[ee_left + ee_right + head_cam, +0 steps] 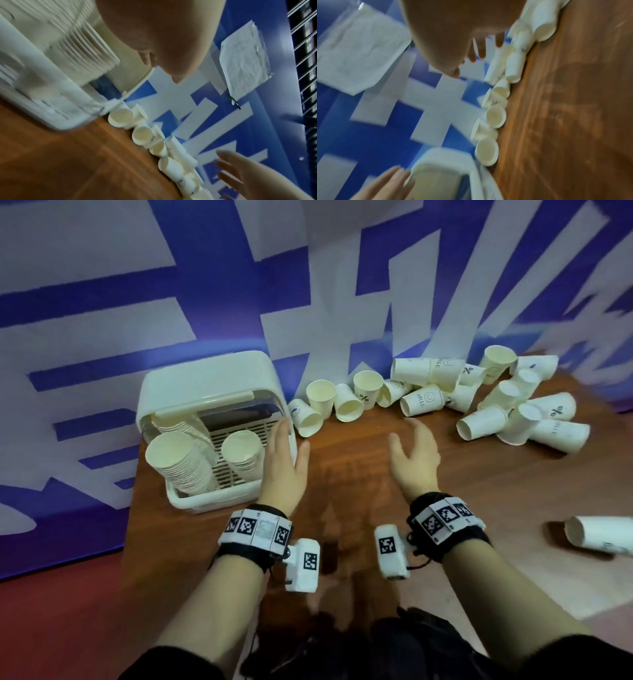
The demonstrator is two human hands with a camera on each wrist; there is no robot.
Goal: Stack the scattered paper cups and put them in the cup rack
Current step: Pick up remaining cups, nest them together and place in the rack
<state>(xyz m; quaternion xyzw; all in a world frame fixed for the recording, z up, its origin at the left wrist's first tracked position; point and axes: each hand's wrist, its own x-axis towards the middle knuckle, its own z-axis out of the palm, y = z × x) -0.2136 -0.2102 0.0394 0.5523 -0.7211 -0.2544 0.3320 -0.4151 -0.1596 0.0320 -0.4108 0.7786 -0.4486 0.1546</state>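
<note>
Mostly tipped white paper cups (424, 400), two nested stacks (181, 463) in cup rack (205, 385)

The paper cups (416, 400) are showing off-white walls and creamy insides, some wearing small black print such as a percent sign or a smiley with "HELLO", and the cup rack (209, 392) is showing the same pale cream, with a slatted cream grille inside it. The table (376, 474) is glowing a reddish wood brown with a darker grain, while the backdrop (102, 302) behind it is carrying broad blue shapes on white. The wristbands (257, 529) are showing black fabric under white tiles printed with black square codes, and the floor (51, 628) at the lower left is looking red.
</note>
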